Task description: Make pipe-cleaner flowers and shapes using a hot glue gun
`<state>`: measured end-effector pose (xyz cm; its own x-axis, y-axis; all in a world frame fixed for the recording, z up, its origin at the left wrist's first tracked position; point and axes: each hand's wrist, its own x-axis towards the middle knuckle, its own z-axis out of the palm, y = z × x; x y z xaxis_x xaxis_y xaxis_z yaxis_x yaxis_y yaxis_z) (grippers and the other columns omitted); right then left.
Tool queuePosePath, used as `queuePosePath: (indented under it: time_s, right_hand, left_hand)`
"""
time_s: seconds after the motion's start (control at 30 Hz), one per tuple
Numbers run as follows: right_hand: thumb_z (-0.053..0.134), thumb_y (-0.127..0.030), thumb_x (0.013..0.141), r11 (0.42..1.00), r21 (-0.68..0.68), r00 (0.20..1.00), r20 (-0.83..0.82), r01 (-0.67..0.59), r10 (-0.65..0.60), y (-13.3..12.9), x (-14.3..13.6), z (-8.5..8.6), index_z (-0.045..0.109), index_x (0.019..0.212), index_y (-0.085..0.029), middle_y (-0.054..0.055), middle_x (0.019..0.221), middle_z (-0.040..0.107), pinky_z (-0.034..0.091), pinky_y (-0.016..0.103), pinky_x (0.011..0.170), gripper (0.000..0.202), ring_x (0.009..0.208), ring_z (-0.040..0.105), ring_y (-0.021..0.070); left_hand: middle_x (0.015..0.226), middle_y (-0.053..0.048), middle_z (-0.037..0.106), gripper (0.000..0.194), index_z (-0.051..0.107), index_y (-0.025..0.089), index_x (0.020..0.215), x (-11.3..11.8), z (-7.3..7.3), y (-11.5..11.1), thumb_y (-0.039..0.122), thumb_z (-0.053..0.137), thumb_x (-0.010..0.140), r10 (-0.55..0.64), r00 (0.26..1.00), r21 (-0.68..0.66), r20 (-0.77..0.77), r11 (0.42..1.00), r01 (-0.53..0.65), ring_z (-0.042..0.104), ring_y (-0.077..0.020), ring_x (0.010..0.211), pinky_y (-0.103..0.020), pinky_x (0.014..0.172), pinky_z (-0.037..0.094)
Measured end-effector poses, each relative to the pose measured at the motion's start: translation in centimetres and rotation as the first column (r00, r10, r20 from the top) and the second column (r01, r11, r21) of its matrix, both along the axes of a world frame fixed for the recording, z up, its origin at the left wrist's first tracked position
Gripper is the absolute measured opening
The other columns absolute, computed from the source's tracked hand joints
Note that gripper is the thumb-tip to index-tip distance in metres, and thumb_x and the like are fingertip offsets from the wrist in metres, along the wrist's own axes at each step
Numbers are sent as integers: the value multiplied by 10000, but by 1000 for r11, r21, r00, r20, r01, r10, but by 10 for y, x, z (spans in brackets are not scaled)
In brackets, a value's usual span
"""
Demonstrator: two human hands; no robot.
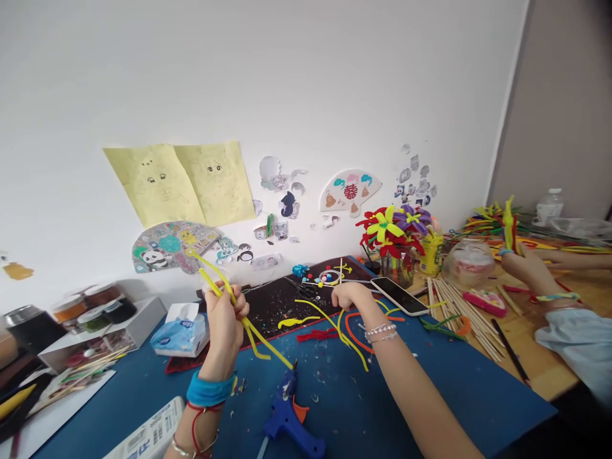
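My left hand (225,312) is closed around several yellow pipe cleaners (258,338), whose ends stick out above and below the fist. One lower end reaches down to the tip of a blue glue gun (289,414) lying on the blue mat (411,395). Farther right, my right hand (352,296) reaches over the mat, palm down with fingers curled. Its fingertips are partly hidden, so I cannot make out what they grip. Beneath it lie loose yellow pipe cleaners (342,331) and an orange one (352,319). A red bundle of pipe cleaners (317,335) rests just left.
Scissors (308,290) and small beads lie on a dark board. A phone (399,296), a vase of pipe-cleaner flowers (389,229) and wooden sticks (463,312) are right. Tissues (180,331) stand left. Another person's hand (530,268) holds pipe cleaners at far right.
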<state>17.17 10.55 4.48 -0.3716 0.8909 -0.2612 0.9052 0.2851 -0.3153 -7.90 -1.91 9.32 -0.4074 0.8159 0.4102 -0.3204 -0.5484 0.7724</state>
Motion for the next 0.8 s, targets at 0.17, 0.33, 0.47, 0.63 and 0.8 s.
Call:
queuePosePath:
  time_s: [0.17, 0.33, 0.47, 0.63, 0.8]
  right_hand:
    - [527, -296, 882, 978, -186, 988, 141, 90, -64, 15, 19, -26, 540, 1104, -147, 69, 1085, 570, 503, 372, 769, 267, 910, 585, 180]
    - [525, -299, 882, 994, -54, 993, 76, 99, -95, 23, 18, -40, 523, 1140, -160, 79, 1154, 537, 483, 401, 813, 293, 973, 561, 201]
    - [533, -293, 877, 995, 9, 995, 29, 100, -100, 25, 18, -42, 521, 1141, -155, 82, 1161, 532, 483, 407, 814, 299, 981, 558, 204]
    - [517, -304, 885, 987, 64, 988, -65, 145, -141, 11, 20, -40, 533, 1125, -163, 73, 1132, 549, 496, 376, 785, 278, 940, 572, 189]
    - [485, -325, 900, 931, 240, 941, -266, 276, -210, 0, 14, -15, 526, 1119, -155, 75, 1082, 569, 484, 372, 783, 280, 907, 579, 179]
  left_hand:
    - [590, 80, 448, 278, 354, 257, 886, 11, -6, 3, 94, 474, 694, -49, 998, -99, -28, 994, 46, 238, -19, 325, -134, 347, 159]
    - [576, 82, 437, 226, 382, 246, 891, 17, -9, 2, 152, 494, 719, -96, 994, -150, -46, 985, 88, 223, -15, 319, -129, 338, 146]
    - [539, 92, 388, 196, 428, 231, 907, 18, -11, 1, 223, 520, 734, -166, 984, -211, -67, 966, 148, 214, -15, 318, -124, 331, 133]
    - [532, 84, 391, 211, 478, 182, 899, 19, -17, 4, 258, 551, 716, -237, 970, -262, -46, 940, 217, 218, -9, 324, -123, 332, 134]
    - [547, 72, 420, 228, 497, 163, 901, 19, -19, 6, 291, 536, 717, -194, 981, -236, -17, 954, 184, 212, -1, 325, -120, 337, 137]
